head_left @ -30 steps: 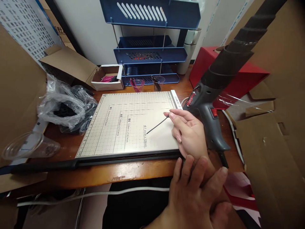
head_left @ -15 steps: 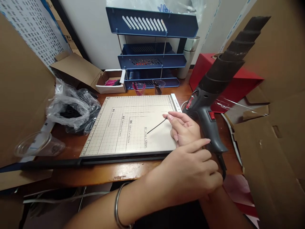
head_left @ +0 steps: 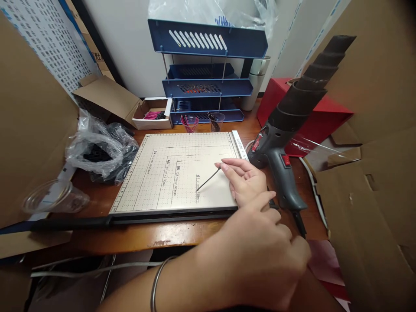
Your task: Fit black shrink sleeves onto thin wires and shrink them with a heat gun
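My right hand [head_left: 245,182] pinches one end of a thin black wire-like piece [head_left: 208,179] between thumb and fingertips. The piece slants down to the left over the gridded board of a paper cutter [head_left: 162,173]; I cannot tell whether its far tip touches the board. My left hand [head_left: 266,242], on the braceleted arm, crosses over my right wrist. Its index finger points out to the right while the other fingers bend over the wrist, their tips hidden. Right of the hands stands a dark grey heat gun [head_left: 286,164], its nozzle pointing up.
Behind the cutter are two clear cups, one with pink strands [head_left: 189,123], one with black strands [head_left: 215,122], and a small open carton [head_left: 152,121]. A blue rack [head_left: 208,86] and red box [head_left: 312,125] stand farther back. Plastic wrap [head_left: 97,147] and a clear cup [head_left: 55,197] lie left.
My right hand and the black piece have moved slightly left and down. My left hand has shifted down across the right wrist. The whole view has tilted a little.
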Available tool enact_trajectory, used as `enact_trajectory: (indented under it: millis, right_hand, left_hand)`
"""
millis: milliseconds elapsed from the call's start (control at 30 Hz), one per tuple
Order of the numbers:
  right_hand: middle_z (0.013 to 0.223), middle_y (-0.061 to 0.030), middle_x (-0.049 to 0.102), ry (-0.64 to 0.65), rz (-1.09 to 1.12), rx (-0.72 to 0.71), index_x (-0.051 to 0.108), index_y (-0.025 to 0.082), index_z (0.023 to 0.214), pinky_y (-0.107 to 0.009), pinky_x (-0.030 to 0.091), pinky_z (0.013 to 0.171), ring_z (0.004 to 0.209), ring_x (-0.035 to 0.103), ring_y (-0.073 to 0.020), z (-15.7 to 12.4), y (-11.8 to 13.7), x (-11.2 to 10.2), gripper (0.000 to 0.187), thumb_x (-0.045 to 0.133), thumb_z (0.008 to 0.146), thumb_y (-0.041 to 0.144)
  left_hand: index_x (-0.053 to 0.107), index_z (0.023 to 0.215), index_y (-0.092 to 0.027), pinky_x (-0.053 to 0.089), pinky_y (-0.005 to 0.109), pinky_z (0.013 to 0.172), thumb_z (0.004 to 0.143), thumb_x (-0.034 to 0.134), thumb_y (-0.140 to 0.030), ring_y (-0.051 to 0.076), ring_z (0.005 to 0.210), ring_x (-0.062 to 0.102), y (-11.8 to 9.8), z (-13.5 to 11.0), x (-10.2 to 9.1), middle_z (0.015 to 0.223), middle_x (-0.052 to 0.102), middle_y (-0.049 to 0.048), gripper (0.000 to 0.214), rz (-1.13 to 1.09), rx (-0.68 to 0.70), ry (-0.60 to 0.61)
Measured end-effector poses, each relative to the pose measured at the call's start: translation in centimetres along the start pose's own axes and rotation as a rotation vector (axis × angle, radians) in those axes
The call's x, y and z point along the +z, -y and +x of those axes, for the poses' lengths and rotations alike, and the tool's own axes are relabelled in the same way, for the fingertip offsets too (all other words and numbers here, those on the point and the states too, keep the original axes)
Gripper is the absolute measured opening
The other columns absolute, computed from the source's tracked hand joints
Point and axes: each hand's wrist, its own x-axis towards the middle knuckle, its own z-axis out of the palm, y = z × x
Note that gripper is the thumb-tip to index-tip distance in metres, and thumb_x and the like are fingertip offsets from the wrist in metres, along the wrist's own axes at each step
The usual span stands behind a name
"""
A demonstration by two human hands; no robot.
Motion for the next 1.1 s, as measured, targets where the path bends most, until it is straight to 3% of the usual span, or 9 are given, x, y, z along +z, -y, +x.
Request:
enact_trajectory:
  millis: [100,300,400,500,600,667,767,933,1100]
  right_hand:
    - [0.101,-0.0128,0.081,0.055,-0.018,0.0,0.077,0.014,0.098,-0.019,0.024,0.041,0.057,0.056,-0.0065,-0.2,0.4,-0.3,0.036,0.089,0.078,0.042]
    - [0.103,-0.0131,0.081,0.068,-0.066,-0.03,0.077,0.013,0.1,-0.02,0.026,0.042,0.055,0.053,-0.0056,-0.4,0.5,-0.7,0.034,0.087,0.081,0.039]
    - [0.103,-0.0123,0.081,0.078,-0.075,-0.047,0.077,0.014,0.1,-0.02,0.025,0.042,0.053,0.051,-0.0049,-0.6,0.5,-0.8,0.032,0.086,0.083,0.039]
    - [0.102,-0.0112,0.082,0.093,-0.05,-0.049,0.077,0.014,0.099,-0.019,0.022,0.041,0.054,0.053,-0.0043,-0.6,0.5,-0.8,0.03,0.086,0.084,0.038]
    - [0.101,-0.0109,0.082,0.121,-0.014,-0.014,0.077,0.015,0.099,-0.018,0.024,0.041,0.056,0.056,-0.0048,-0.5,0.6,-0.9,0.03,0.087,0.082,0.038]
    - [0.101,-0.0115,0.082,0.141,-0.012,0.008,0.077,0.014,0.098,-0.018,0.027,0.042,0.057,0.058,-0.0056,-0.3,0.6,-0.8,0.033,0.088,0.08,0.04]
    - [0.102,-0.0122,0.081,0.107,-0.024,0.019,0.078,0.014,0.098,-0.018,0.032,0.043,0.057,0.059,-0.0063,-0.1,0.7,-0.5,0.036,0.09,0.077,0.041]
    - [0.103,-0.0124,0.081,-0.003,0.001,0.027,0.077,0.014,0.095,-0.019,0.033,0.043,0.057,0.059,-0.0063,0.1,0.8,-0.1,0.037,0.091,0.074,0.04]
    - [0.103,-0.0126,0.081,0.034,-0.039,0.058,0.077,0.014,0.097,-0.02,0.029,0.043,0.053,0.054,-0.0053,-0.2,1.2,-0.4,0.038,0.09,0.075,0.042]
  left_hand:
    - [0.072,0.086,-0.019,0.041,0.063,0.12,0.099,0.058,-0.017,0.025,0.081,0.067,-1.6,-0.6,2.9,0.081,0.073,0.0045,0.019,0.195,-0.018,-0.155]
    - [0.063,0.07,-0.021,0.03,0.06,0.13,0.092,0.065,-0.019,0.017,0.068,0.058,-5.6,-0.5,10.7,0.065,0.058,-0.0016,0.022,0.24,-0.188,-0.46]
    - [0.062,0.062,-0.024,0.029,0.056,0.131,0.09,0.063,-0.019,0.017,0.067,0.059,-6.5,-0.4,12.3,0.06,0.056,-0.0028,0.028,0.143,-0.247,-0.562]
    - [0.065,0.066,-0.023,0.033,0.05,0.127,0.09,0.064,-0.017,0.018,0.072,0.06,-5.6,-0.9,10.6,0.065,0.063,-0.0027,0.025,0.035,-0.214,-0.556]
    - [0.076,0.085,-0.02,0.04,0.041,0.12,0.097,0.065,-0.025,0.021,0.094,0.064,-3.4,-1.5,6.4,0.093,0.076,0.0021,0.016,-0.062,-0.042,-0.259]
    - [0.079,0.105,-0.016,0.042,0.038,0.115,0.1,0.066,-0.035,0.023,0.11,0.064,-1.9,-1.5,3.5,0.118,0.077,0.0064,0.022,-0.091,-0.037,-0.018]
    - [0.079,0.098,-0.022,0.047,0.034,0.099,0.102,0.065,-0.021,0.02,0.1,0.064,-0.6,-0.8,0.8,0.108,0.079,0.0011,0.015,-0.119,-0.018,0.134]
    - [0.079,0.094,-0.028,0.048,0.035,0.091,0.101,0.063,-0.015,0.02,0.092,0.064,0.2,0.4,0.4,0.099,0.081,-0.0031,0.023,-0.148,0.008,0.177]
    - [0.08,0.11,-0.024,0.033,0.034,0.127,0.107,0.055,-0.014,0.017,0.112,0.069,0.7,-0.7,-0.2,0.112,0.084,-0.0054,0.027,-0.315,0.001,0.081]
